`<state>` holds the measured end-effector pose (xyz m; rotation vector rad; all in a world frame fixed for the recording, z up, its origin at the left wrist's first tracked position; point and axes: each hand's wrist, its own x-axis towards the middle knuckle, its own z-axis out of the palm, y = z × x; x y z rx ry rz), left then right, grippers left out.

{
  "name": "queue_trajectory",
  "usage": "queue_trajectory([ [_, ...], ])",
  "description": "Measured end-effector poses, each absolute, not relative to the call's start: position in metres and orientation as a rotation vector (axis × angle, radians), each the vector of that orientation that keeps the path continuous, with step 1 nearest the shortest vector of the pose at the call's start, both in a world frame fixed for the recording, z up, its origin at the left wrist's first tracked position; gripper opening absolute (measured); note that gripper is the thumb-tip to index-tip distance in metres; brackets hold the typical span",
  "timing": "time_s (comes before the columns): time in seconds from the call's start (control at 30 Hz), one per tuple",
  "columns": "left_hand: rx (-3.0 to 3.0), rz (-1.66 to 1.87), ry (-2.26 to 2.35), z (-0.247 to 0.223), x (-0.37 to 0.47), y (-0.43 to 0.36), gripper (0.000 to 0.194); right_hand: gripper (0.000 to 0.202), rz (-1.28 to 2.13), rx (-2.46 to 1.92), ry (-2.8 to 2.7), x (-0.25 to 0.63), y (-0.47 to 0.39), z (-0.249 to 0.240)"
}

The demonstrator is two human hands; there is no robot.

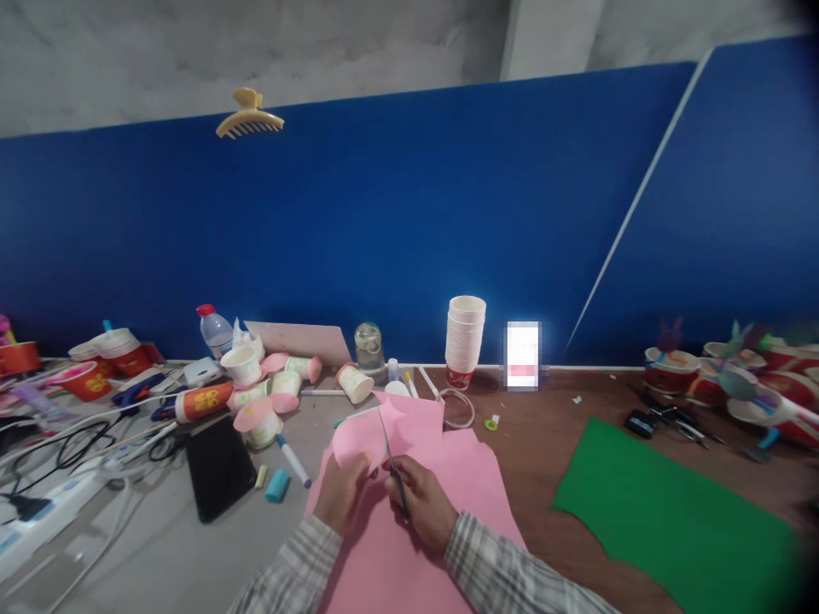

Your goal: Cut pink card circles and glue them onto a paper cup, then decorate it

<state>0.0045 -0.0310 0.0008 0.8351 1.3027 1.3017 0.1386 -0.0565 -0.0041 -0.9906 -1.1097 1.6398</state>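
My left hand point(346, 493) pinches the edge of a piece of pink paper point(359, 437), which it lifts over the table. Fingers of my right hand point(423, 501) are wrapped round a pair of scissors point(386, 435). The blades point away from me and lie against the pink paper, close to my left fingertips. Beneath both hands spreads a larger pink sheet point(467, 495) with a notched far edge. How far the blades are apart is hard to make out.
A stack of paper cups point(465, 341) stands by the blue partition point(409, 213). Green sheet point(671, 520) lies at right. On the left are a black phone point(219, 467), a blue marker point(293, 461), an eraser point(277, 485), several cups with pink paper, and cables.
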Motion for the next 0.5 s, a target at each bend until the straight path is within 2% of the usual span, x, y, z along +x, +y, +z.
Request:
queue_trajectory([
  [0.5, 0.813, 1.325, 1.211, 0.0040, -0.0009, -0.0293, 0.016, 0.025, 1.652, -1.006, -1.060, 0.1361, -0.0551, -0.0138],
])
